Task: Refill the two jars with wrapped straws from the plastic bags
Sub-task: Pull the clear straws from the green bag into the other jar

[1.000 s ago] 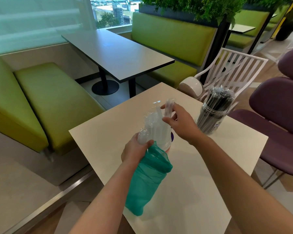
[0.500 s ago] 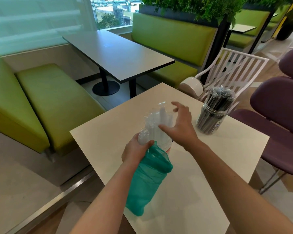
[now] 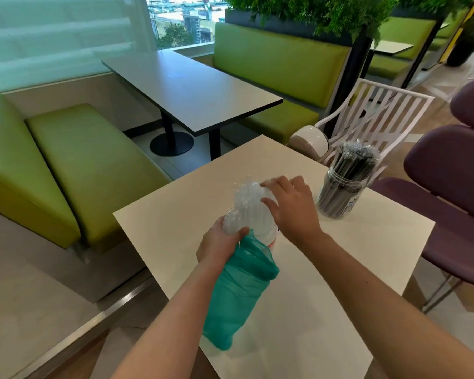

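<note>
The left hand is gripping the teal bag at its mouth, fingers curled round the gathered plastic and the base of the clear straws, probably so the bundle is not spilling while it is being fed out. The bag is hanging over the near desk edge, its mouth pointing up toward the near jar, which is mostly hidden behind the straws and hands; only a strip of its rim is showing. The right hand is resting on the straw tops with fingers spread and lightly bent, pressing or steadying rather than pinching, likely guiding them down into that jar. The far jar is standing apart to the right, already packed with dark straws, so the job is looking about half done.
</note>
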A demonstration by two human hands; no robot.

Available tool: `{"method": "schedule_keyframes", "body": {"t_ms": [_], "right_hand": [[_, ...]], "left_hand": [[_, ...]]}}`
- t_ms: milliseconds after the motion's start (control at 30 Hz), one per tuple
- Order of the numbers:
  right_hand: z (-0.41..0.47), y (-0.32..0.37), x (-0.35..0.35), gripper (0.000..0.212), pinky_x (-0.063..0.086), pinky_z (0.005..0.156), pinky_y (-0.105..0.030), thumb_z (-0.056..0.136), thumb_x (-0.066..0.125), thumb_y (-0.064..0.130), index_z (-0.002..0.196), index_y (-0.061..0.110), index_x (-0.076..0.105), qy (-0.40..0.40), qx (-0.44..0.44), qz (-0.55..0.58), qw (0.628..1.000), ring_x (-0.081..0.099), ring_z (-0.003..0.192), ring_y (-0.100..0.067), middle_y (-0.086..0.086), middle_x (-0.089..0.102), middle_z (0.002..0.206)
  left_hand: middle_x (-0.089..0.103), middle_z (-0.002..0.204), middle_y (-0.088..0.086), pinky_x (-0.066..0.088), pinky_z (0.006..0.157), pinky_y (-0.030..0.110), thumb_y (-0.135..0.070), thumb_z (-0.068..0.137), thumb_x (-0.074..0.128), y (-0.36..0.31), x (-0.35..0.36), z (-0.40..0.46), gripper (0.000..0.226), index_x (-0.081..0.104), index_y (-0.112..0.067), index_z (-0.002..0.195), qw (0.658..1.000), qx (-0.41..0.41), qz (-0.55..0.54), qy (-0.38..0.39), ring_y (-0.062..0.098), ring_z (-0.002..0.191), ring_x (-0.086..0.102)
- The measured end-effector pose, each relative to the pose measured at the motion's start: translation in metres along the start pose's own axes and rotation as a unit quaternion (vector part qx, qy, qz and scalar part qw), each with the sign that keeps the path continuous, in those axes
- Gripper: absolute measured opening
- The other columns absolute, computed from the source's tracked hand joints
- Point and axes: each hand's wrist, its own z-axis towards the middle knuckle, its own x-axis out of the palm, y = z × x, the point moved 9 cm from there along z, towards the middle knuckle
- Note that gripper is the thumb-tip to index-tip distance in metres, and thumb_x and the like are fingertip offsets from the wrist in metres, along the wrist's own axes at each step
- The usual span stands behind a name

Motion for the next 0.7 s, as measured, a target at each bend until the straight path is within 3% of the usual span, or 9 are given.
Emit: {"method": "schedule_keyframes", "body": {"t_ms": [133, 333, 467, 567, 633, 700], "right_hand": [[-0.025, -0.009, 0.016, 0.034, 0.048, 0.081, -0.036, 0.098, 0.055, 0.027, 0.131, 0.019, 0.061, -0.014, 0.011, 0.0, 1.0, 0.053, 0.103, -0.023, 0.001, 0.063, 0.124], [-0.024, -0.023, 0.009, 0.022, 0.043, 0.079, -0.016, 0.094, 0.062, 0.019, 0.113, 0.01, 0.07, -0.048, 0.095, 0.152, 0.983, 0.059, 0.093, -0.015, -0.003, 0.064, 0.105], [-0.028, -0.023, 0.028, 0.021, 0.051, 0.079, -0.018, 0.092, 0.065, 0.016, 0.11, 0.008, 0.071, -0.01, 0.127, 0.208, 0.97, 0.056, 0.083, -0.007, 0.001, 0.059, 0.102], [-0.015, -0.017, 0.02, 0.025, 0.047, 0.081, -0.022, 0.087, 0.065, 0.027, 0.109, 0.015, 0.067, 0.008, 0.107, 0.17, 0.98, 0.049, 0.103, -0.014, 0.001, 0.056, 0.109], [-0.004, -0.01, 0.013, 0.041, 0.039, 0.091, -0.025, 0.083, 0.065, 0.039, 0.119, 0.023, 0.055, 0.017, 0.1, 0.152, 0.983, 0.037, 0.115, -0.016, 0.0, 0.046, 0.126], [0.007, 0.001, 0.02, 0.06, 0.035, 0.103, -0.036, 0.08, 0.066, 0.053, 0.132, 0.036, 0.044, 0.072, 0.075, 0.151, 0.983, 0.03, 0.13, -0.021, -0.001, 0.032, 0.144]], "left_hand": [[0.064, 0.122, -0.008, 0.051, 0.092, 0.044, -0.073, 0.069, 0.064, -0.001, 0.0, 0.0, 0.078, 0.046, -0.038, 0.136, 1.0, 0.002, -0.006, 0.0, 0.023, 0.108, 0.061], [0.064, 0.123, -0.007, 0.05, 0.093, 0.045, -0.071, 0.07, 0.066, 0.0, 0.0, 0.001, 0.077, 0.045, -0.037, 0.136, 1.0, 0.001, -0.009, 0.005, 0.024, 0.109, 0.06], [0.064, 0.122, -0.005, 0.051, 0.093, 0.043, -0.069, 0.073, 0.066, -0.001, 0.0, 0.001, 0.073, 0.046, -0.037, 0.135, 1.0, 0.006, -0.005, 0.001, 0.024, 0.109, 0.06], [0.064, 0.12, -0.005, 0.051, 0.091, 0.041, -0.068, 0.074, 0.066, -0.002, -0.001, 0.001, 0.07, 0.047, -0.036, 0.134, 1.0, 0.01, -0.004, -0.002, 0.024, 0.108, 0.061], [0.065, 0.119, -0.004, 0.05, 0.09, 0.04, -0.068, 0.075, 0.066, -0.001, 0.0, 0.001, 0.069, 0.048, -0.035, 0.132, 1.0, 0.01, -0.007, 0.001, 0.025, 0.107, 0.061], [0.065, 0.119, -0.003, 0.051, 0.09, 0.042, -0.071, 0.073, 0.065, -0.001, 0.0, 0.0, 0.071, 0.048, -0.036, 0.133, 1.0, 0.015, -0.011, 0.004, 0.025, 0.107, 0.061]]}}
